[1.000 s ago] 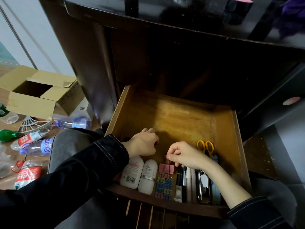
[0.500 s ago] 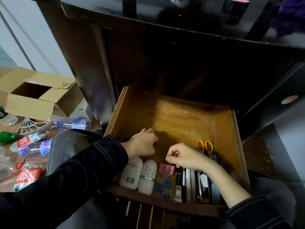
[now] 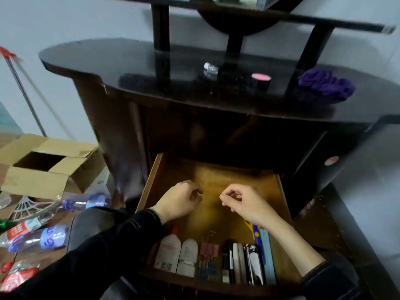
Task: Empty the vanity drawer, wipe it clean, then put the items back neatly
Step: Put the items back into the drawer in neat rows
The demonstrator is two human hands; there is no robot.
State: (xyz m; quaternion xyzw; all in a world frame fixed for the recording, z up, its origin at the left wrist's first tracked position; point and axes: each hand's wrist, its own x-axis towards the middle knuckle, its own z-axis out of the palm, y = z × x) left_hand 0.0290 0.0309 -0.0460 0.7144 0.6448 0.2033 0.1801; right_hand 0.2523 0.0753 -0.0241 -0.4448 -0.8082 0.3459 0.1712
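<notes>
Drawer (image 3: pixel 227 176) stands pulled out of the dark vanity (image 3: pixel 121 61), its wooden floor showing at the rear. My left hand (image 3: pixel 179 202) and right hand (image 3: pixel 244 204) hover over that part, apart from each other, fingers loosely curled; I see nothing in either grip. Contents are lined along the front wall, left to right: two white bottles (image 3: pixel 167 252), pink clips (image 3: pixel 208 249), black pens (image 3: pixel 229 260), a silver metal item (image 3: pixel 253 263), pale blue strips (image 3: pixel 268 256). Yellow-handled scissors (image 3: pixel 256 232) lie partly under my right wrist. Purple cloth (image 3: pixel 326 85) lies on the vanity top
</notes>
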